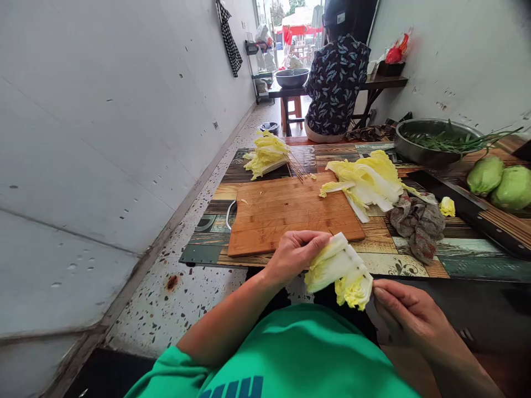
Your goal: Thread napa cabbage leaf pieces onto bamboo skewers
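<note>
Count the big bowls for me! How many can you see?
2. One bowl, with greens in it, is on the near table, at the right. The other bowl is on the far table. More may hide behind the person.

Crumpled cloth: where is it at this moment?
In the head view, the crumpled cloth lies on the right side of the table, beyond the right hand, between the loose cabbage leaves and the black-handled knife.
</note>
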`<state>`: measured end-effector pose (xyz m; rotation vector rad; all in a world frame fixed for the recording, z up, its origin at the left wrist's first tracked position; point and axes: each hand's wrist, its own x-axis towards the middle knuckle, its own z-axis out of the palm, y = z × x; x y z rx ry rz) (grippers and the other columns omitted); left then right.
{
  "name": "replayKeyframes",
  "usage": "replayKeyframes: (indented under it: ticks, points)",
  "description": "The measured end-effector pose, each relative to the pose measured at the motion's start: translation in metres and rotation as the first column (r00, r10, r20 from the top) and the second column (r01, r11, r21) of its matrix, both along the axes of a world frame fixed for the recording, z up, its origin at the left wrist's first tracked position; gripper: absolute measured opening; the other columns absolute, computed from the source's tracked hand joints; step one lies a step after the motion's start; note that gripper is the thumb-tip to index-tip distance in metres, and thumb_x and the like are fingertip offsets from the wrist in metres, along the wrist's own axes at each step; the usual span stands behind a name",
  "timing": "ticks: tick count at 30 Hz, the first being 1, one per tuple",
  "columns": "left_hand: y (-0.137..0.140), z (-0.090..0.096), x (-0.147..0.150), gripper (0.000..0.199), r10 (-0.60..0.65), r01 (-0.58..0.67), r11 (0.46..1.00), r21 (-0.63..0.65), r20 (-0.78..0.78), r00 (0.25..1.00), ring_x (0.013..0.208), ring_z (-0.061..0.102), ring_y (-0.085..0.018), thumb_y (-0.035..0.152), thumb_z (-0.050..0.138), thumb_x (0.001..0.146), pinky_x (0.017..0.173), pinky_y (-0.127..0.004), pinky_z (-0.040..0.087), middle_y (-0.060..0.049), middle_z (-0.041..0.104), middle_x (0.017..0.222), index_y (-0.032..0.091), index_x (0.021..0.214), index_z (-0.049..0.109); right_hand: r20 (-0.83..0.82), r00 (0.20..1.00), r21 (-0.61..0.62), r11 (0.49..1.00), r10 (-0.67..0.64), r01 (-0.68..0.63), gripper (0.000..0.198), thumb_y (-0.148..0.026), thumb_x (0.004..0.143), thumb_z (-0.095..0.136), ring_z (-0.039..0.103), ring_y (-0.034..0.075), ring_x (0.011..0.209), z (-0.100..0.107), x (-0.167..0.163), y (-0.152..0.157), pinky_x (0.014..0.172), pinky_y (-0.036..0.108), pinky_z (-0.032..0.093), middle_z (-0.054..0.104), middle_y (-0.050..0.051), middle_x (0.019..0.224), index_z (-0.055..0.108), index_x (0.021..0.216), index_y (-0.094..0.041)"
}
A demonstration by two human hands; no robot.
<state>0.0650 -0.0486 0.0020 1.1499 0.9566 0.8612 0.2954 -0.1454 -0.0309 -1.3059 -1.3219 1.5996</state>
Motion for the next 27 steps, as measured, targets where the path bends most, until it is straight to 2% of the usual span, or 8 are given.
replayKeyframes:
  ticks: [4, 10, 13, 15, 18, 20, 23, 27]
  points:
    - [0.008, -0.007, -0.005, 0.047, 0.110, -0.101, 0.980, 0.173, -0.047, 0.993, 0.096, 0.065, -0.020, 0.051, 0.073, 0.079, 0.086, -0.028, 0.048, -0.009, 0.076, 0.106, 0.015, 0.110, 0.076, 0.005, 0.998, 0.027, 0.998, -0.060, 0.060, 0.044, -0.061, 0.091, 0.056, 0.025, 0.009, 0.052, -0.003, -0.003, 0.006, 0.044, 0.023, 0.020, 0.031, -0.005, 0.059, 0.060, 0.081, -0.018]
    - [0.008, -0.004, -0.009, 0.035, 0.251, -0.191, 0.903, 0.386, -0.111, 0.962, 0.099, 0.064, -0.020, 0.036, 0.081, 0.074, 0.092, -0.030, 0.046, -0.008, 0.074, 0.110, 0.020, 0.105, 0.076, 0.077, 0.996, 0.135, 0.990, -0.043, 0.033, 0.047, -0.063, 0.093, 0.051, 0.025, 0.008, 0.048, 0.007, -0.015, 0.016, 0.042, 0.024, 0.019, 0.032, -0.006, 0.055, 0.061, 0.082, -0.018]
    - [0.010, 0.001, -0.010, 0.040, 0.155, -0.141, 0.950, 0.279, -0.028, 0.988, 0.097, 0.064, -0.019, 0.040, 0.083, 0.071, 0.090, -0.030, 0.047, -0.007, 0.074, 0.104, 0.019, 0.104, 0.076, 0.103, 0.994, 0.185, 0.983, -0.032, 0.012, 0.047, -0.062, 0.094, 0.050, 0.025, 0.008, 0.047, 0.014, -0.020, 0.018, 0.041, 0.024, 0.018, 0.033, -0.006, 0.055, 0.059, 0.076, -0.018]
    - [0.014, 0.003, -0.013, 0.046, -0.003, -0.003, 0.991, 0.137, 0.045, 0.999, 0.090, 0.063, -0.018, 0.046, 0.083, 0.069, 0.082, -0.028, 0.048, -0.007, 0.074, 0.099, 0.017, 0.104, 0.075, 0.087, 0.996, 0.175, 0.984, -0.025, 0.010, 0.045, -0.059, 0.095, 0.050, 0.025, 0.008, 0.048, 0.014, -0.021, 0.018, 0.041, 0.023, 0.018, 0.032, -0.006, 0.055, 0.057, 0.076, -0.019]
    - [0.020, 0.005, -0.020, 0.048, -0.212, 0.220, 0.974, -0.059, 0.115, 0.970, 0.073, 0.059, -0.013, 0.053, 0.083, 0.066, 0.068, -0.023, 0.045, -0.005, 0.071, 0.083, 0.014, 0.091, 0.076, 0.047, 0.999, 0.132, 0.991, -0.011, 0.005, 0.042, -0.056, 0.096, 0.051, 0.025, 0.007, 0.048, 0.010, -0.019, 0.018, 0.042, 0.023, 0.017, 0.031, -0.007, 0.056, 0.057, 0.079, -0.019]
    - [0.023, 0.005, -0.023, 0.048, -0.245, 0.255, 0.963, -0.082, 0.119, 0.962, 0.064, 0.053, -0.010, 0.058, 0.081, 0.067, 0.061, -0.021, 0.041, -0.002, 0.066, 0.072, 0.013, 0.082, 0.075, 0.019, 1.000, 0.104, 0.995, 0.000, -0.002, 0.041, -0.055, 0.096, 0.052, 0.024, 0.007, 0.049, 0.007, -0.018, 0.019, 0.042, 0.023, 0.017, 0.031, -0.007, 0.056, 0.057, 0.079, -0.018]
    - [0.021, 0.005, -0.021, 0.045, -0.123, 0.131, 0.979, 0.156, -0.060, 0.991, 0.058, 0.046, -0.009, 0.059, 0.073, 0.074, 0.057, -0.022, 0.035, 0.000, 0.059, 0.063, 0.014, 0.076, 0.075, -0.001, 1.000, 0.081, 0.997, -0.019, 0.019, 0.042, -0.054, 0.096, 0.053, 0.024, 0.007, 0.049, 0.006, -0.017, 0.021, 0.043, 0.023, 0.018, 0.030, -0.007, 0.056, 0.055, 0.075, -0.018]
    - [0.014, 0.010, -0.016, 0.040, 0.100, 0.004, 0.899, 0.438, -0.214, 0.972, 0.057, 0.047, -0.010, 0.054, 0.067, 0.081, 0.058, -0.024, 0.035, 0.000, 0.060, 0.061, 0.016, 0.072, 0.074, 0.027, 0.999, 0.088, 0.996, -0.019, 0.016, 0.042, -0.056, 0.094, 0.055, 0.025, 0.008, 0.049, 0.008, -0.016, 0.022, 0.043, 0.023, 0.019, 0.032, -0.006, 0.056, 0.059, 0.077, -0.018]
